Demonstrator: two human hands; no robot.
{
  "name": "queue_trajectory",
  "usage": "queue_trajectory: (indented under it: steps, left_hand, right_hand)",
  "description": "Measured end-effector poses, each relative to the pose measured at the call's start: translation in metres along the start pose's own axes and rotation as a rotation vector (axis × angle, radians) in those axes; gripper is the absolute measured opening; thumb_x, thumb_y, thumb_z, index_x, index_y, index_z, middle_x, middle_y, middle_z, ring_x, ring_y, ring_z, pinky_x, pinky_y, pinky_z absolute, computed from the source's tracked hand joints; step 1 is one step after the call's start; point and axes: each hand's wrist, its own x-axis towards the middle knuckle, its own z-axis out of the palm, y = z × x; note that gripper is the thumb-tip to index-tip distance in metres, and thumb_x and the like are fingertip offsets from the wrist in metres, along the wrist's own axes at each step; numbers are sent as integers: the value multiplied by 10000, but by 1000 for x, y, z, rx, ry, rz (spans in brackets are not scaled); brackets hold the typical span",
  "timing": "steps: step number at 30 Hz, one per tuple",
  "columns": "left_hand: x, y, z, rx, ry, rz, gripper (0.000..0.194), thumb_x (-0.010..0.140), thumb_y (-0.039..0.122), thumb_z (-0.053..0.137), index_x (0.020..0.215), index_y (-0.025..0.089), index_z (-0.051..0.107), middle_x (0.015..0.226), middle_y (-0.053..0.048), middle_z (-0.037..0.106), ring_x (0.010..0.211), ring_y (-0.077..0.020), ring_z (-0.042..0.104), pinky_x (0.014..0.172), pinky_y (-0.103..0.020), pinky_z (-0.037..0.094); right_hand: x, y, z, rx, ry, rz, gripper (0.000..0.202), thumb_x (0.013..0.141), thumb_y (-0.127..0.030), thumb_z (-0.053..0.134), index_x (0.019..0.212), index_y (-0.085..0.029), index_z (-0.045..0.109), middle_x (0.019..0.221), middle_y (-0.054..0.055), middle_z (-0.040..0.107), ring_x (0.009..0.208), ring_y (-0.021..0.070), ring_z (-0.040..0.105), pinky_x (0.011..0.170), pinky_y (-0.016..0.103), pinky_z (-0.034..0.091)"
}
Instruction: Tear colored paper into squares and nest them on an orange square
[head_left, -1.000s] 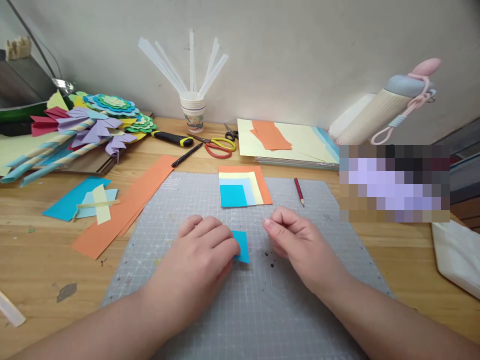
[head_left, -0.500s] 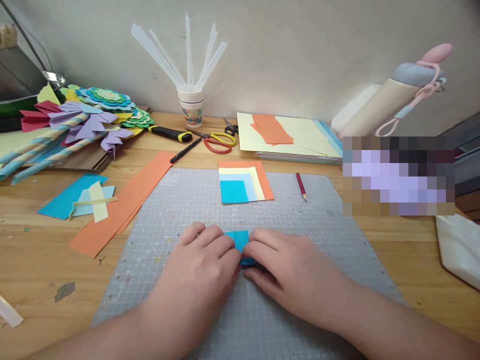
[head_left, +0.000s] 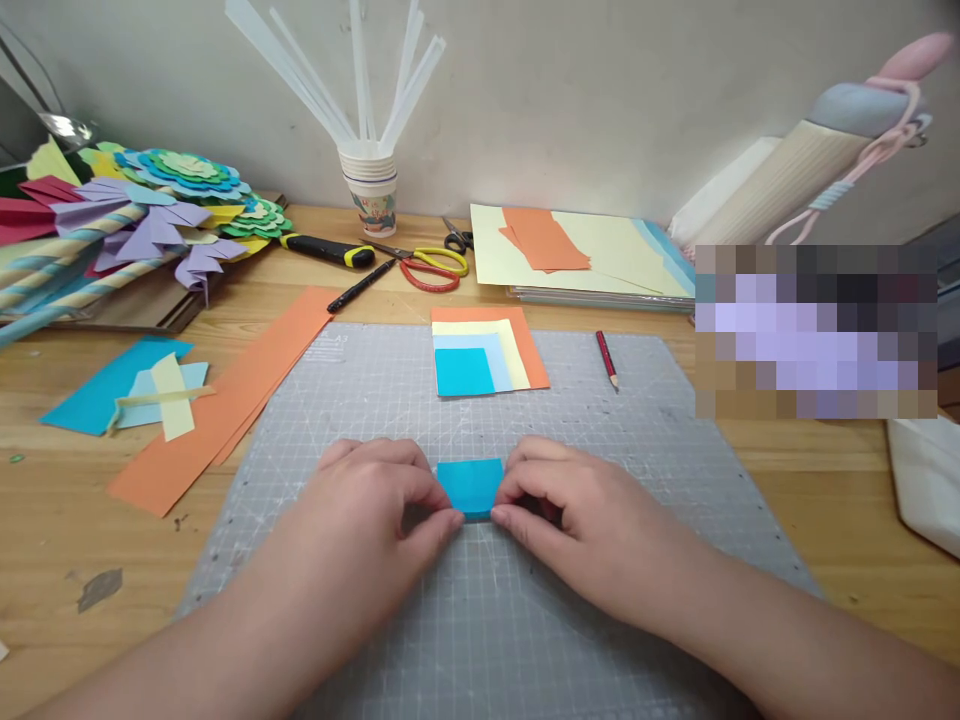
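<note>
A small piece of bright blue paper (head_left: 470,484) lies on the grey cutting mat (head_left: 360,390), with a narrow fold along its near edge. My left hand (head_left: 375,515) pinches its near left corner between thumb and forefinger. At the near right corner my right hand (head_left: 559,500) pinches the same paper. Beyond it rests a stack of square papers (head_left: 534,365), orange at the bottom, then cream, pale blue and bright blue on top. A dark red pencil (head_left: 607,360) lies on the mat to the right of that stack.
Orange paper strips (head_left: 247,395) and blue paper pieces (head_left: 112,385) lie at left. Further back are a box cutter (head_left: 328,250), a black pen (head_left: 361,286), scissors (head_left: 427,268) and a paper cup (head_left: 371,200) of white strips. Paper flowers (head_left: 150,215) occupy the back left; a cream sheet (head_left: 540,250) lies behind the mat.
My hands have moved apart to the two sides of the blue paper, uncovering most of it. Its near edge now shows as a straight fold. The view has shifted slightly.
</note>
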Motion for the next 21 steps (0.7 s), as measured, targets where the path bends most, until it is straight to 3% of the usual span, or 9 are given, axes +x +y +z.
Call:
queue_trajectory:
  steps: [10, 21]
  left_hand:
    - [1, 1, 11, 92, 159, 82, 228, 850, 334, 547, 669, 212, 615, 723, 13, 591, 748, -175, 558, 731, -353, 372]
    - [3, 2, 9, 147, 89, 32, 208, 871, 314, 508, 704, 204, 567, 762, -3, 549, 769, -209, 528, 725, -395, 367]
  right_hand:
    - [3, -5, 6, -83, 76, 43, 120, 868, -222, 563, 750, -202, 572, 848, -18, 553, 641, 105, 498, 563, 274, 339]
    - [5, -3, 6, -139, 93, 31, 111, 866, -202, 560, 756, -195, 553, 883, -18, 537, 611, 93, 476, 546, 269, 333]
